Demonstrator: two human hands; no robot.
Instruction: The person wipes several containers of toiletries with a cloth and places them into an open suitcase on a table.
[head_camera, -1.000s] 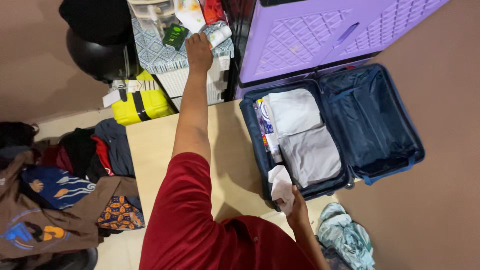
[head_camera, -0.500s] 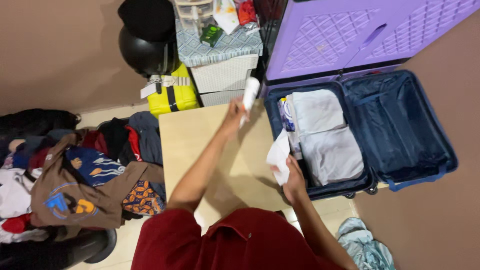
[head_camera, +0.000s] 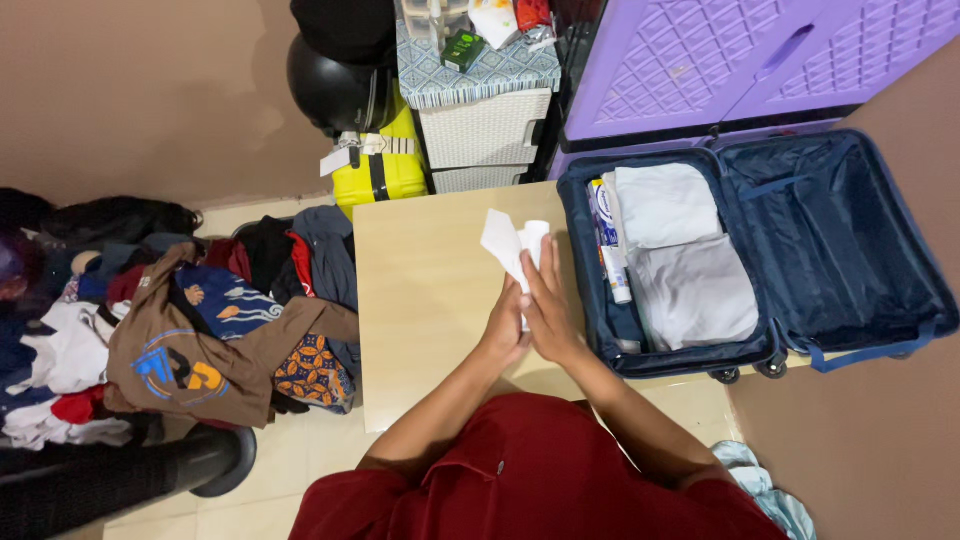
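Note:
My left hand and my right hand meet over the low wooden table, palms pressed together. Between them they hold a white folded piece and a small white tube, both sticking out past the fingertips. The right hand's fingers lie stretched along the items. Just to the right lies an open blue suitcase, with folded white clothes, grey clothes and a tube in its left half.
A purple plastic cabinet stands behind the suitcase. Beside it is a white wicker drawer unit with small items on top, then a yellow case and a black helmet. A heap of clothes covers the floor at left.
My left hand came back from the drawer unit top carrying the white tube. My right hand lifted the white folded piece from beside the suitcase, and the two hands joined over the table.

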